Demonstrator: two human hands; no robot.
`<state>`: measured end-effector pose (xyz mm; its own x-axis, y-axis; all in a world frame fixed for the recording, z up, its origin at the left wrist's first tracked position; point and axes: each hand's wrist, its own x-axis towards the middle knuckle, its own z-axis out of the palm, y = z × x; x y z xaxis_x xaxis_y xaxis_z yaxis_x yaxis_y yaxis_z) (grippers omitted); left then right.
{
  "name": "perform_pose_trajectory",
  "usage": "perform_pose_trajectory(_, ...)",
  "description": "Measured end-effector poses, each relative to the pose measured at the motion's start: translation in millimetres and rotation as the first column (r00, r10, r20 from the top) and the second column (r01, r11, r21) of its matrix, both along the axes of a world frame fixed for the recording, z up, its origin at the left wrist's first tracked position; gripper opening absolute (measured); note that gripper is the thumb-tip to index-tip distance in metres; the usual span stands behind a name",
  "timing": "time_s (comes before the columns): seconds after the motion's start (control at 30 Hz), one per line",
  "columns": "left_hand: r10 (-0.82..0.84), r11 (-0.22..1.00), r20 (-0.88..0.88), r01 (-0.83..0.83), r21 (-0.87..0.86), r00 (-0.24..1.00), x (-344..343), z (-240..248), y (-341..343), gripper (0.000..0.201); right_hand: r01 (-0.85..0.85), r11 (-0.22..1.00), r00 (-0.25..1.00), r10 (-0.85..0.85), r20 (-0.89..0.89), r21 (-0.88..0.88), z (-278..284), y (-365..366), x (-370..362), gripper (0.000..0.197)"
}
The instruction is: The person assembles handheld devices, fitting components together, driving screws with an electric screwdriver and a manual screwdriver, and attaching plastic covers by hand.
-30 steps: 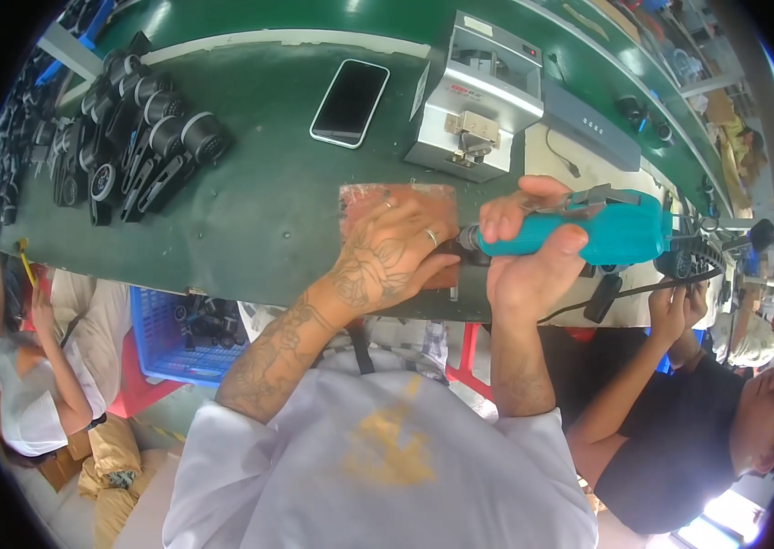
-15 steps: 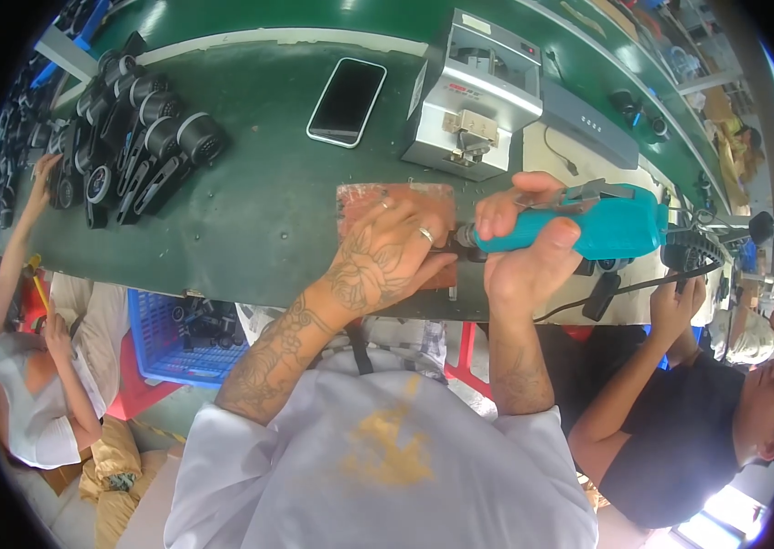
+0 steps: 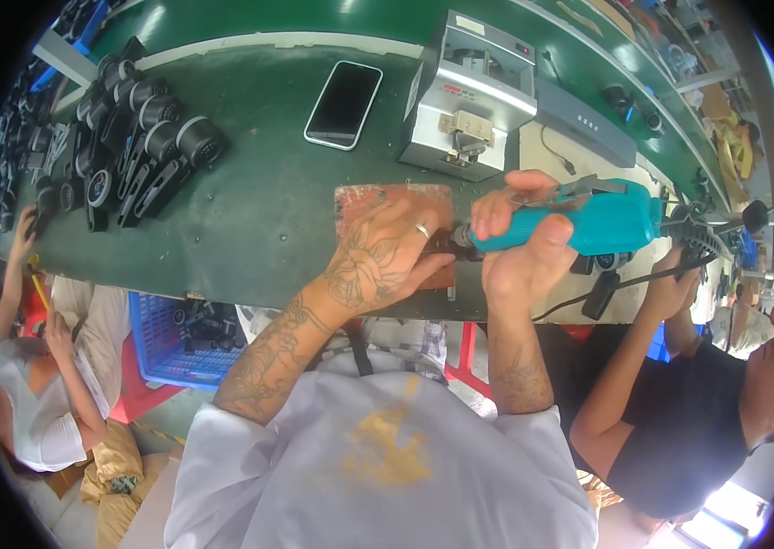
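Note:
A teal electric screwdriver (image 3: 579, 224) lies level in my right hand (image 3: 524, 242), fingers and thumb wrapped round its front half. Its tip points left, toward a small dark part (image 3: 443, 242) over a worn red block (image 3: 348, 197) on the bench. My left hand (image 3: 387, 249), a ring on one finger, rests on that block with its fingers bent round the dark part. Most of this part is hidden by the fingers, so its kind does not show. The screwdriver's tip meets or nearly meets it.
A phone (image 3: 344, 104) and a grey metal machine (image 3: 471, 96) stand beyond my hands. Several black handled parts (image 3: 145, 137) are piled at the left. The screwdriver's black cord (image 3: 629, 285) crosses the bench edge. Co-workers sit on both sides; a blue crate (image 3: 158, 339) is below.
My hands and the screwdriver keep almost the same place. The left co-worker's reaching hand has moved down and left, away from the black parts.

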<state>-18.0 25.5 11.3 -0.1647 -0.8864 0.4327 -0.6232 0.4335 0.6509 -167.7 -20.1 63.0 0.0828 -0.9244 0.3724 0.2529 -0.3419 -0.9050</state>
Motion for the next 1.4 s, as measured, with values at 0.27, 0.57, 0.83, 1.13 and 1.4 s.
perform_pose_trajectory(0.27,0.024,0.998,0.030,-0.022,-0.051,0.999,-5,-3,-4,0.026,0.039,0.999,0.995,-0.037,0.090,-0.022,11,-12,-8,0.072)
perform_pose_trajectory(0.57,-0.025,1.000,0.241,0.023,0.010,0.970,18,-2,-25,0.035,0.100,0.985,0.995,-0.095,0.044,-0.141,14,-76,11,0.049)
perform_pose_trajectory(0.83,-0.070,0.997,0.146,0.073,-0.016,0.987,20,-3,-20,0.040,0.042,0.957,0.993,-0.072,-0.096,-0.287,-10,-98,24,0.044)
perform_pose_trajectory(1.13,-0.090,0.995,0.139,0.083,0.061,0.986,22,-8,-20,0.040,0.048,0.993,0.990,-0.061,-0.129,-0.106,2,-70,21,0.046)
perform_pose_trajectory(1.4,-0.103,0.992,0.132,0.092,0.084,0.986,21,-2,-21,0.041,0.001,0.999,0.995,-0.005,-0.095,-0.047,5,-39,9,0.054)
